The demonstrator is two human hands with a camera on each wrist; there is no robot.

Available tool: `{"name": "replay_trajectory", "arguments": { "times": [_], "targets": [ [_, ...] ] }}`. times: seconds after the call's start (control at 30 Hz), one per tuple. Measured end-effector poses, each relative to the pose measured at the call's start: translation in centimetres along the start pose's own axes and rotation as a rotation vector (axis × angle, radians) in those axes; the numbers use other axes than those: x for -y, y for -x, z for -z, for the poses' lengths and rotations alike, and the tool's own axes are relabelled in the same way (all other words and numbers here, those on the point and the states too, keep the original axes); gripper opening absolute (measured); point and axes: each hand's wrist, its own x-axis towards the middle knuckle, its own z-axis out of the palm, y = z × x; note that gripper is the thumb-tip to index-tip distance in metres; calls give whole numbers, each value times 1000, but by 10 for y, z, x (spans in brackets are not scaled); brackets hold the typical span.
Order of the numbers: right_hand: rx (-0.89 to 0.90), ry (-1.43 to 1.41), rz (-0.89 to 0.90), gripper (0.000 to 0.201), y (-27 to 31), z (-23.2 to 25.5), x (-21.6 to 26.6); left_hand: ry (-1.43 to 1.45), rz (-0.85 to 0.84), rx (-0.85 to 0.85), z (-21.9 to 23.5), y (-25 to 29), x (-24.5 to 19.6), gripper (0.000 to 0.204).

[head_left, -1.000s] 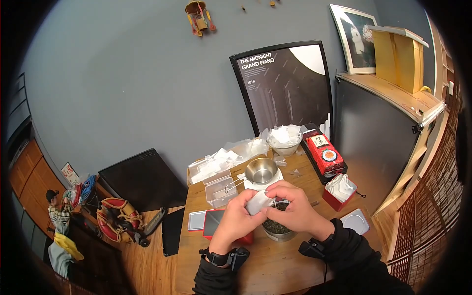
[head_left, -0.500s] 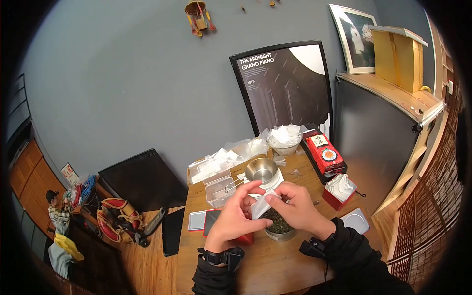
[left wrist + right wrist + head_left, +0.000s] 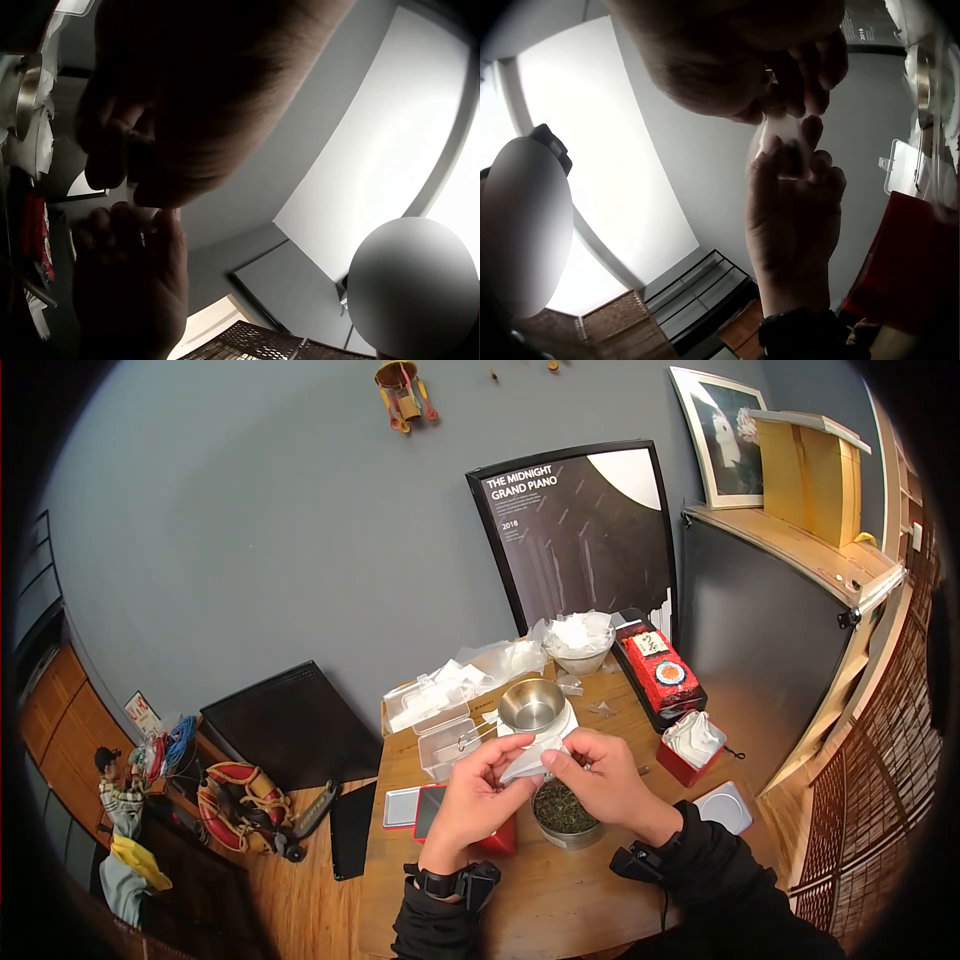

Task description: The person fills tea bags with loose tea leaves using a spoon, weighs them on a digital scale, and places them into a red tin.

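Observation:
Between both hands is a small white tea bag (image 3: 524, 764), tilted in front of the scale. My left hand (image 3: 472, 800) pinches its left end between thumb and fingers. The thumb and fingers of my right hand (image 3: 608, 780) pinch the other end. In the right wrist view the tea bag (image 3: 786, 129) looks translucent, with a dark patch inside near the left fingers. A round metal tin of dried tea leaves (image 3: 565, 815) stands just below the right hand. The left wrist view is dark, and the hands hide most of the bag there.
Behind the hands, a steel pan (image 3: 531, 706) sits on a white scale (image 3: 570, 725). Clear plastic boxes (image 3: 445, 748) are at the left, near a red tin (image 3: 497, 842). A red box of white bags (image 3: 692, 750) and a red tea package (image 3: 662, 665) stand at the right.
My left fingers spread away from the tea bag half a second ago and now pinch it again. The bag has tipped from upright to lying over leftward. My right hand keeps its grip.

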Motion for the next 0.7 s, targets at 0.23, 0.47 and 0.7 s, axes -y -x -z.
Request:
{"name": "replay_trajectory", "arguments": {
  "times": [0.23,0.47,0.7],
  "targets": [
    [-21,-8,-103,34,3,-3,-11,9,-52,-80,-2,2,-2,39],
    [18,-175,-218,34,2,-4,-3,15,-124,-197,2,0,4,17],
    [-33,-314,-490,28,-10,12,4,8,-90,-259,6,-1,11,11]
  ]
}}
